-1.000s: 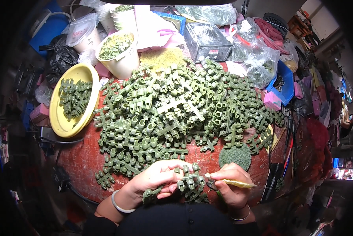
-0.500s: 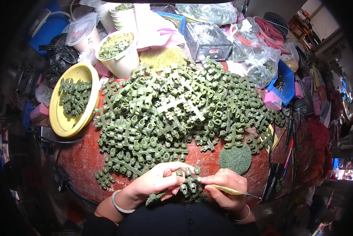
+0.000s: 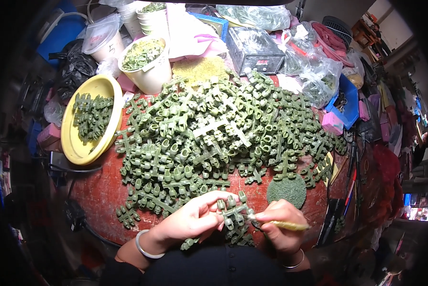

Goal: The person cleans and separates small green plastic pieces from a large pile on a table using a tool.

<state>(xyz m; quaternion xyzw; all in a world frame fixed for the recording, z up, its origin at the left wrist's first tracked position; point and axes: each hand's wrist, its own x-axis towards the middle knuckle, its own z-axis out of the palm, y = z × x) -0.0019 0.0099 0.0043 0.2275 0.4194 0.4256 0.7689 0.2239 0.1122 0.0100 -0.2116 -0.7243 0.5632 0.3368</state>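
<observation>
My left hand (image 3: 198,217), with a pale bangle at its wrist, pinches a branched green moulded piece (image 3: 233,217) with small cup-shaped parts along its stems. In my right hand (image 3: 281,226) is a slim tool with a yellow handle (image 3: 289,225); its working end meets the right side of the piece, but the tip is too small to make out. Another green piece (image 3: 189,244) shows below my left palm, and more green parts (image 3: 241,237) sit under the held one. Beyond my hands spreads a large heap of similar green pieces (image 3: 176,157).
A round green textured pad (image 3: 286,191) lies ahead of my right hand on the red table (image 3: 97,200). At left a yellow basin (image 3: 66,131) holds green pieces. Behind the heap stand a white bucket (image 3: 152,78) and grey box (image 3: 254,50). Dark tools (image 3: 329,221) lie right.
The held piece has turned and shifted slightly right. My right hand has moved right, and the tool's handle has swung, its rear end now higher.
</observation>
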